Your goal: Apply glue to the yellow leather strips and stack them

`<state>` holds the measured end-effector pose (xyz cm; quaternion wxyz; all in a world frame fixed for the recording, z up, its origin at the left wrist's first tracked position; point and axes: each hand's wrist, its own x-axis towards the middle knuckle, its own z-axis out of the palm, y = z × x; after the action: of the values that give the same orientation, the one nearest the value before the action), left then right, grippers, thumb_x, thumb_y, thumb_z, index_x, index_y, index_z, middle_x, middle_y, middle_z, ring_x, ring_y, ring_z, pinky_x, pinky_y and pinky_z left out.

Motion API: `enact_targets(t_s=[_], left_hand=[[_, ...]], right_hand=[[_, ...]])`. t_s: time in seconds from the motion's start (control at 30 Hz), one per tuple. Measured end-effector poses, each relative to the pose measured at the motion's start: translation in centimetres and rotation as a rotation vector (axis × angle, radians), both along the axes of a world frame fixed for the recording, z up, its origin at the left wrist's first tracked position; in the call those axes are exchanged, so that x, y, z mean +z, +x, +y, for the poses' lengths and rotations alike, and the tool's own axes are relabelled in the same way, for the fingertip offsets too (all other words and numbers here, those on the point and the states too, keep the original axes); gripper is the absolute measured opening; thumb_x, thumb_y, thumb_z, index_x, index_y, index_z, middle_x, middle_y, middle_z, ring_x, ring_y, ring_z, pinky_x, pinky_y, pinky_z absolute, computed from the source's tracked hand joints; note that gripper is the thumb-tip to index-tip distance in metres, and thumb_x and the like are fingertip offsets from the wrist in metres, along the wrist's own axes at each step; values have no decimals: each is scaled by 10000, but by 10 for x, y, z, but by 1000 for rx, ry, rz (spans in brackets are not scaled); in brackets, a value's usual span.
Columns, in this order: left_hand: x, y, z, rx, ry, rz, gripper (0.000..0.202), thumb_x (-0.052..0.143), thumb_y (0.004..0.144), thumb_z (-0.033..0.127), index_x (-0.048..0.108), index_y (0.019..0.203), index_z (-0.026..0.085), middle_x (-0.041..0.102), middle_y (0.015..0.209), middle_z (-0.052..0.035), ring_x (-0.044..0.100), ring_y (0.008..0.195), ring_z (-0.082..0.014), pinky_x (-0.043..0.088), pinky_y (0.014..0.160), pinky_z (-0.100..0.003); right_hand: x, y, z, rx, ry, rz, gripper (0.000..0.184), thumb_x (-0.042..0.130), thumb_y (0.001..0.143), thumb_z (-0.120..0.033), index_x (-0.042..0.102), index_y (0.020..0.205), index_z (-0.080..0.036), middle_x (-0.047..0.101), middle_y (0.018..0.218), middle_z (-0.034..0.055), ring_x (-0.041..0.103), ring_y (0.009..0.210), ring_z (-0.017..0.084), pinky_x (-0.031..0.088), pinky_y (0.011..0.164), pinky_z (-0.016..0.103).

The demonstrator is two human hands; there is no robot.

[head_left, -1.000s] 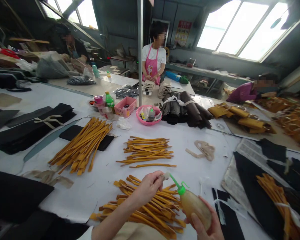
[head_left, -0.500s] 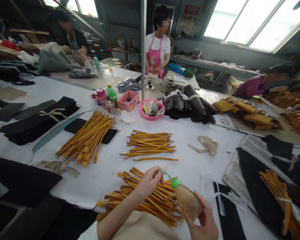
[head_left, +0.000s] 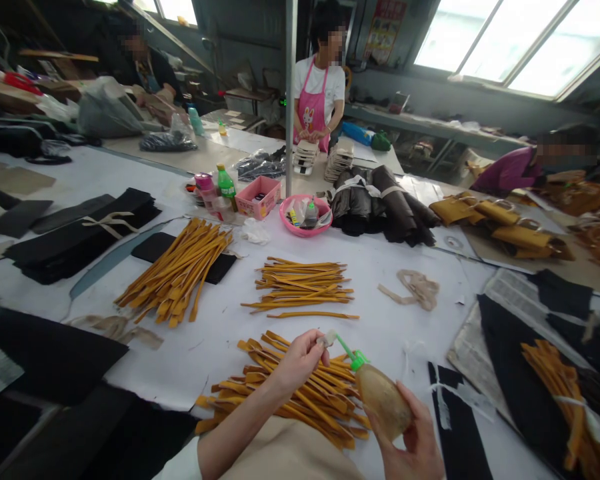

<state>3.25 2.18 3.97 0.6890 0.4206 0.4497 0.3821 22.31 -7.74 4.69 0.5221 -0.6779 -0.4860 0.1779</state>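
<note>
My right hand (head_left: 415, 443) is wrapped round a squeeze bottle (head_left: 383, 400) of yellowish liquid with a green cap and a long green nozzle (head_left: 344, 348). My left hand (head_left: 300, 360) pinches a small whitish tip at the end of that nozzle. Both hands hover over a heap of yellow-tan strips (head_left: 295, 393) on the white table (head_left: 380, 267). Two more piles of the same strips lie farther off, one in the middle (head_left: 303, 287) and one to the left (head_left: 177, 273).
Black fabric pieces (head_left: 75, 240) lie at the left and right. A pink basket (head_left: 305, 217), a pink box (head_left: 257, 198) and a green bottle (head_left: 225, 183) stand by a metal pole (head_left: 290, 100). Three other people work at tables behind.
The view has shifted slightly; my hands keep the same hold on the bottle and its nozzle tip, which sit a little lower in view.
</note>
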Motion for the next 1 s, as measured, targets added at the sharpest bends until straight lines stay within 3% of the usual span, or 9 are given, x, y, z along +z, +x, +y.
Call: enact_targets(t_s=[0.17, 0.33, 0.5, 0.67, 0.83, 1.0], left_hand=[[-1, 1, 0, -7, -18, -11, 340, 531, 908, 493, 540, 830, 162, 559, 663, 19, 286, 469, -63, 186, 438, -208], [1, 3, 0, 8, -43, -54, 318, 548, 896, 478, 536, 874, 161, 589, 675, 16, 286, 462, -60, 194, 440, -205], [2, 3, 1, 12, -45, -32, 324, 547, 902, 476, 527, 819, 163, 574, 667, 19, 290, 471, -59, 195, 442, -208], [-2, 5, -2, 4, -50, -62, 289, 535, 915, 449, 527, 882, 162, 602, 677, 10, 310, 473, -63, 203, 447, -206], [-4, 5, -1, 13, -40, -46, 298, 533, 923, 456, 523, 857, 166, 596, 676, 15, 307, 476, -63, 204, 448, -210], [-5, 5, 0, 10, -33, -19, 256, 514, 927, 415, 522, 865, 167, 608, 676, 9, 330, 479, -68, 224, 454, -206]], right_hand=[[2, -3, 1, 50, -32, 8, 511, 802, 733, -447, 648, 1164, -220, 660, 1147, 93, 634, 1014, 275, 567, 780, 353], [-3, 2, 2, 4, 3, 3, 552, 822, 723, -425, 635, 1198, -216, 653, 1165, 99, 634, 1004, 270, 563, 764, 336], [-8, 4, 1, 102, -16, -45, 519, 810, 744, -390, 637, 1205, -227, 657, 1159, 86, 642, 999, 258, 569, 760, 316], [-14, 4, 2, 24, 23, -19, 558, 804, 751, -375, 607, 1253, -233, 625, 1210, 87, 629, 1020, 246, 569, 775, 304], [-18, 2, 1, 69, -39, 47, 559, 828, 714, -374, 631, 1214, -218, 638, 1201, 92, 643, 1014, 254, 575, 786, 308], [-23, 2, 0, -47, -67, 137, 636, 834, 692, -404, 604, 1247, -197, 625, 1245, 116, 646, 1032, 276, 568, 841, 362]])
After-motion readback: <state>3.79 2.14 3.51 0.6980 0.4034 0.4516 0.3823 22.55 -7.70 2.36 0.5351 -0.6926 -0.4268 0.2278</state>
